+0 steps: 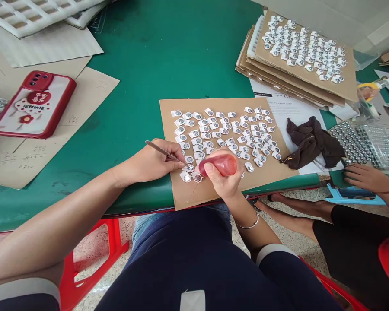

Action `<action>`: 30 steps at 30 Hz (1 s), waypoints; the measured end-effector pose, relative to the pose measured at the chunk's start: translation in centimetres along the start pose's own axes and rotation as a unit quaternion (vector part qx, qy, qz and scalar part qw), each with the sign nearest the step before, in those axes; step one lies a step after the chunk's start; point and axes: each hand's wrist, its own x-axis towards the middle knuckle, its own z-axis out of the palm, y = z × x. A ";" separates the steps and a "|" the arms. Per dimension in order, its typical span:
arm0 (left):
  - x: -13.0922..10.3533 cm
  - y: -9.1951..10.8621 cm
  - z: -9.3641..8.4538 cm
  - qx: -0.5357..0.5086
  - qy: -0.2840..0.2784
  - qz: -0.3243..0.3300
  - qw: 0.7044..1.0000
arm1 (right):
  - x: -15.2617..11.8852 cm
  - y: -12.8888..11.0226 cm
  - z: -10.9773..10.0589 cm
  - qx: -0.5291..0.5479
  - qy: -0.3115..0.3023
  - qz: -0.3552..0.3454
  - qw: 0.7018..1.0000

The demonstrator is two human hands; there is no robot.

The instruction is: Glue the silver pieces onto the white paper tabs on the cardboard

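A brown cardboard sheet (188, 194) lies at the table's near edge, covered with several rows of small white tabs bearing round dark-ringed pieces (199, 154). My left hand (152, 162) is closed round slim metal tweezers (160, 150), whose tip points down at one round piece near the sheet's lower left. In my right hand (227, 181) is a red squeeze bottle (222, 165), tilted with its nozzle toward that same piece. Whether nozzle or tweezers touch the piece I cannot tell.
Stacked cardboard sheets with similar pieces (306, 52) stand at the back right. A dark cloth (313, 142) and a tray of shiny beads (353, 140) lie right, near another person's hand (369, 177). A red-cased phone (35, 106) rests on paper at left.
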 end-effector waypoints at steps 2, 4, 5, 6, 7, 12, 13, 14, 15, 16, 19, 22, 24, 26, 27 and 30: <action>0.0 -0.1 0.0 0.000 0.002 0.002 1.000 | 0.1 -0.1 0.0 0.003 -0.003 0.005 1.000; 0.0 -0.1 0.0 0.002 0.003 0.003 1.000 | 0.1 -0.2 0.0 0.005 -0.006 0.008 1.000; 0.0 -0.1 0.0 0.003 0.004 0.004 1.000 | 0.1 -0.2 0.0 0.006 -0.006 0.008 1.000; 0.0 -0.1 0.0 0.004 0.003 0.005 1.000 | 0.0 -0.2 0.0 0.006 -0.006 0.008 1.000; 0.0 0.0 0.1 0.004 0.004 0.007 1.000 | 0.0 -0.1 0.1 0.006 -0.005 0.007 1.000; 0.0 0.0 0.1 -0.004 0.005 0.000 1.000 | -0.1 0.4 0.3 0.067 0.039 0.049 0.996; 0.0 0.0 0.0 -0.005 0.004 -0.003 1.000 | 0.3 0.5 0.1 0.107 0.057 0.078 0.989; 0.0 0.0 -0.2 -0.006 0.003 -0.005 1.000 | 0.9 0.6 -0.2 0.153 0.073 0.114 0.979; 0.0 0.0 -0.3 -0.008 0.007 -0.003 1.000 | 1.6 0.7 -0.7 0.195 0.086 0.149 0.966; 0.0 0.0 -0.6 -0.013 0.015 0.002 1.000 | 2.5 0.8 -1.2 0.230 0.091 0.183 0.952; 0.1 0.7 -1.1 -0.047 0.069 0.028 0.996 | 5.8 0.9 -3.1 0.281 0.085 0.219 0.931; 0.4 2.2 -0.9 -0.052 0.120 0.036 0.991 | 8.3 1.0 -4.3 0.334 0.069 0.219 0.914; 0.5 3.0 0.0 -0.012 0.137 0.041 0.990 | 9.1 1.2 -4.2 0.327 0.051 0.201 0.922; 0.6 3.4 1.4 0.051 0.150 0.067 0.985 | 9.5 1.5 -3.7 0.295 0.035 0.181 0.938; 0.6 3.3 2.1 0.083 0.156 0.095 0.980 | 9.7 1.6 -3.3 0.278 0.028 0.176 0.944; 0.5 2.3 3.9 0.175 0.182 0.212 0.944 | 10.0 1.8 -2.4 0.236 0.007 0.178 0.955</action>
